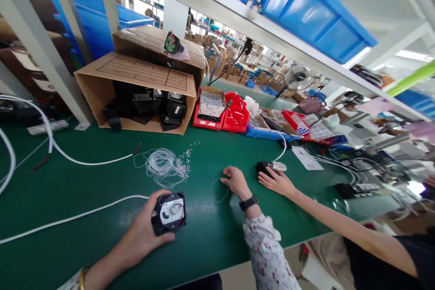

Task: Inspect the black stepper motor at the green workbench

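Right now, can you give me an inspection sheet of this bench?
Surface: green mat, bare patches between items.
Job's things: small black unit with a white round face, gripped in the left hand; thin wire loop lying at the right hand.
Clutter: bundle of thin white wire with small loose sleeves; open cardboard box of black units; red trays.
Hands: left closed on the unit; right resting on the mat, fingers bent, holding nothing I can see.
Cables: thick white cable running across the mat.
Surroundings: a co-worker's hand on a dark tool; blue bins overhead.
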`<act>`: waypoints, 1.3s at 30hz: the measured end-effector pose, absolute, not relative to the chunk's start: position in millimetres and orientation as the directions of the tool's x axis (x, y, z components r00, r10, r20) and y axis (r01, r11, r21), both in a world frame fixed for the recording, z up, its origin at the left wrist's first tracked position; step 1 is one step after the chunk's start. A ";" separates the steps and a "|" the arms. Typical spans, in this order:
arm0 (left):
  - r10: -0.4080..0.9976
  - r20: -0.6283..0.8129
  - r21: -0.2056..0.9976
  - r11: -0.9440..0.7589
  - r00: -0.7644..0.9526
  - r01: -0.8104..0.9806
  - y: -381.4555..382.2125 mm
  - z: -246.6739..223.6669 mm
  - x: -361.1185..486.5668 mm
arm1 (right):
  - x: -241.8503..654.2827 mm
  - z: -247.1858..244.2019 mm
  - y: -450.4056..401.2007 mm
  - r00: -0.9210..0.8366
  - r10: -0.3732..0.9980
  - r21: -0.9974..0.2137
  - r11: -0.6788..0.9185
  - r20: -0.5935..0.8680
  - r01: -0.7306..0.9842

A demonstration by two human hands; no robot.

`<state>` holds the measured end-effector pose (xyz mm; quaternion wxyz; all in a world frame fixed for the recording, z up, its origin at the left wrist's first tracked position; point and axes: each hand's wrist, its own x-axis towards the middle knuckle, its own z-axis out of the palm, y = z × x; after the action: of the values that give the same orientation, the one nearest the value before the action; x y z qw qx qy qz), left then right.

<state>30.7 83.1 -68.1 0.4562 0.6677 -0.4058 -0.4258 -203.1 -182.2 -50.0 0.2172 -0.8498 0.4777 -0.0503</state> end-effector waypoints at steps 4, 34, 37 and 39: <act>-0.963 -0.165 0.965 -0.203 0.212 -0.168 72.9 -70.2 32.4 | -184.3 -47.1 -179.9 0.681 -0.723 -0.411 -0.590 -0.115 -0.695; -0.981 -0.003 0.995 -0.023 0.194 -0.100 76.7 -69.4 42.5 | -90.8 28.3 -7.7 0.925 -0.324 -0.804 -0.487 -0.198 -0.342; -0.983 -0.002 0.996 -0.018 0.185 -0.083 78.2 -68.8 43.9 | -88.8 24.7 -22.8 0.922 -0.344 -0.822 -0.463 -0.179 -0.332; -0.980 -0.002 0.996 -0.018 0.197 -0.082 78.8 -69.3 44.4 | -90.4 28.0 -30.4 0.922 -0.343 -0.833 -0.444 -0.181 -0.329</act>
<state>44.4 78.8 -69.3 0.5232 0.5699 -0.4660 -0.4294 -90.4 -30.4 28.0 0.4887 -0.8497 0.1977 -0.0071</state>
